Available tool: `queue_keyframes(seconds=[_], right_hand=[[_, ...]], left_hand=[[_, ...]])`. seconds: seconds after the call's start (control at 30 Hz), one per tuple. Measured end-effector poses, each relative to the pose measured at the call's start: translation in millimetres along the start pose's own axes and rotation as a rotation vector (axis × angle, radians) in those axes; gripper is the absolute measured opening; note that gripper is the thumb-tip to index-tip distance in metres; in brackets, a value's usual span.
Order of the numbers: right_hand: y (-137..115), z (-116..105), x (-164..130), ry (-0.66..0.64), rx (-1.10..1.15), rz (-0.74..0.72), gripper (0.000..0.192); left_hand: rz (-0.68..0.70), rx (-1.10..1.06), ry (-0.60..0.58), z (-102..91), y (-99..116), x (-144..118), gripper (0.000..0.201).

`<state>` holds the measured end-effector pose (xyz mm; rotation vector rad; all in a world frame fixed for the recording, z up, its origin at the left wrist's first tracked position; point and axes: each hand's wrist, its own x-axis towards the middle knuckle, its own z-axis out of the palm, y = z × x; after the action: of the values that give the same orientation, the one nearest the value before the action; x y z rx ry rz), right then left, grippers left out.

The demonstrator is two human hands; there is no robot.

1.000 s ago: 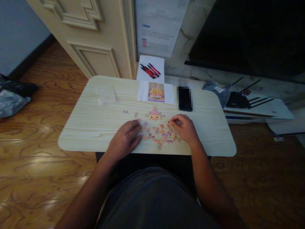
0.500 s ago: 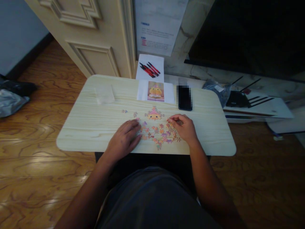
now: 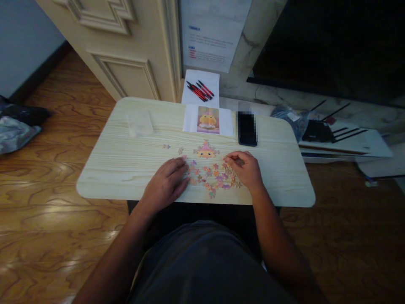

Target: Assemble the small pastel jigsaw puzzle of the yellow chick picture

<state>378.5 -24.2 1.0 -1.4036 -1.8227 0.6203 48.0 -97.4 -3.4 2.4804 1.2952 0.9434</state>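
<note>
Pale wood tabletop [image 3: 126, 169] carries scattered puzzle pieces [image 3: 215, 177] between my hands. I see my left hand [image 3: 166, 183] lying flat, fingers spread over the pieces' left edge; my right hand [image 3: 245, 169] curls, its grip pinching what looks like one piece.

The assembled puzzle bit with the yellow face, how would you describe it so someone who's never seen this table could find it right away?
Start at the pale wooden table and find the picture card at its far edge. Just nearer the person lies the joined puzzle section, between the card and the loose pieces. Unlike those scattered single pieces, it forms one picture: a yellow face under a pink pointed hat.
</note>
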Motion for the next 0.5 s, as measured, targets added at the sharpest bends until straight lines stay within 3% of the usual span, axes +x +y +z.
queue_keyframes(seconds=[0.27, 0.5], right_hand=[[2.2, -1.6, -0.5, 0.042, -0.102, -0.091, 0.007], [0.5, -2.9, -1.4, 0.077, -0.091, -0.162, 0.006]], left_hand=[[-0.060, -0.057, 0.004, -0.9, 2.0, -1.9, 0.043], [-0.207, -0.138, 0.057, -0.8, -2.0, -6.0, 0.039]])
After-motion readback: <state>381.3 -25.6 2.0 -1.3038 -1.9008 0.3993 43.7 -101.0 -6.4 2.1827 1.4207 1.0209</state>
